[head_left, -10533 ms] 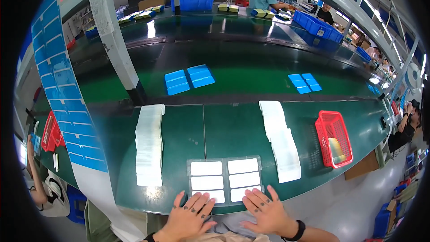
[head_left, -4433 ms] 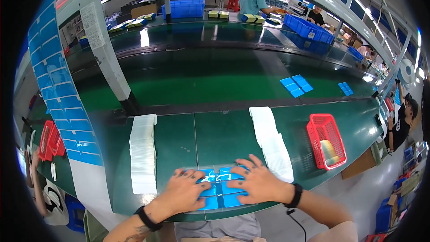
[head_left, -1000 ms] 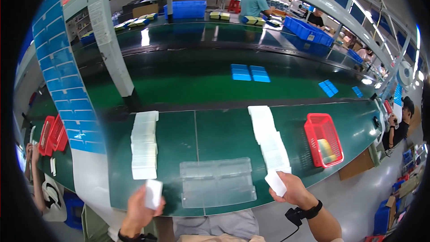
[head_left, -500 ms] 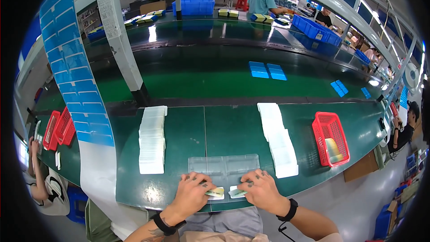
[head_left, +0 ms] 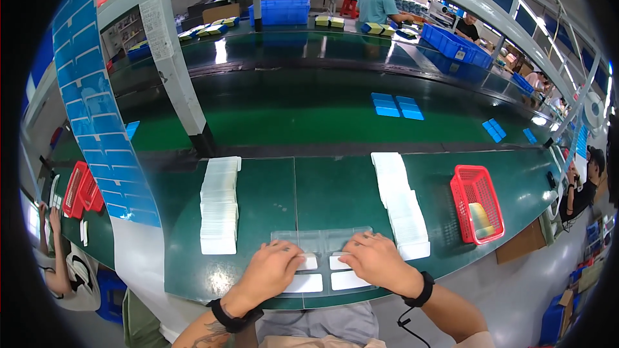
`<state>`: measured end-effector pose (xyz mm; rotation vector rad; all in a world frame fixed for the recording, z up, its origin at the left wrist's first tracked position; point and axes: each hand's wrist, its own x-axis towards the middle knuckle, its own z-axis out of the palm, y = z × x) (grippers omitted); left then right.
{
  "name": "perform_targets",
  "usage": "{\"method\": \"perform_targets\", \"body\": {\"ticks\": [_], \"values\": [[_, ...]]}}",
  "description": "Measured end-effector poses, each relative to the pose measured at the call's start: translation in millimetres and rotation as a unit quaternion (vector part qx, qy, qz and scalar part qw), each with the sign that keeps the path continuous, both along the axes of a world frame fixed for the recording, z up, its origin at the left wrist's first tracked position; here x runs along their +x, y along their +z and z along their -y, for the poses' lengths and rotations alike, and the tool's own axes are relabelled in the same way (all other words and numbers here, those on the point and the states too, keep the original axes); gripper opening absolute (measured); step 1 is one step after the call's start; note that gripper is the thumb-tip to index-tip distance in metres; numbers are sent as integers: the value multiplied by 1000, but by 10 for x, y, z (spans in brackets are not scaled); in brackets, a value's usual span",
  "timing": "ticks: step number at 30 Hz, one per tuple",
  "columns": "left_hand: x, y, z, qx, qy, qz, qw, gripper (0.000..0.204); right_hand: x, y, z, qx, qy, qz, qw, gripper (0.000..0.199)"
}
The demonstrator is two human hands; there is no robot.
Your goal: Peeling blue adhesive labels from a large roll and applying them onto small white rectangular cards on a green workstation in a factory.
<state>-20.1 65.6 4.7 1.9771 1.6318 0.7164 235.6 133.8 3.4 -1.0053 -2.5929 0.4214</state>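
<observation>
A clear plastic sheet with rectangular sections [head_left: 314, 240] lies on the green table in front of me. In its near row lie a white card on the left [head_left: 303, 283] and another on the right [head_left: 349, 280]. Just beyond these, my left hand [head_left: 272, 269] has its fingers closed over a left white card [head_left: 309, 261]. My right hand [head_left: 375, 261] likewise grips a right white card [head_left: 336, 262] level with it. My fingers partly cover both of these cards. Long fanned rows of white cards stand to the left [head_left: 219, 209] and right [head_left: 401, 206].
Right of the card rows sits a red basket [head_left: 478, 203] with yellowish cards inside. A strip of blue film [head_left: 106, 148] hangs at the left beside a grey post [head_left: 177, 71]. Blue sheets [head_left: 396, 106] lie on the green conveyor. Other people work nearby.
Both hands have moved a little away from me, up the plastic sheet. Two white cards now show lying in its near row. Blue sheets on the conveyor have shifted right.
</observation>
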Motion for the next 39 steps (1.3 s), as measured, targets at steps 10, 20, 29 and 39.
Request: {"method": "perform_targets", "body": {"ticks": [10,20,29,39], "values": [[-4,1,-76,65,18,-77,995,22,66,84,-118,50,-29,-30,998,13],[33,-63,-310,113,-37,-235,965,38,-175,-84,-265,115,-27,129,985,49],[-107,108,-519,-71,-116,-220,966,48,-158,-74,-276,188,-79,84,975,68],[-126,-18,-650,-62,-94,-238,965,58,-95,17,-251,160,-84,53,982,65]]}}
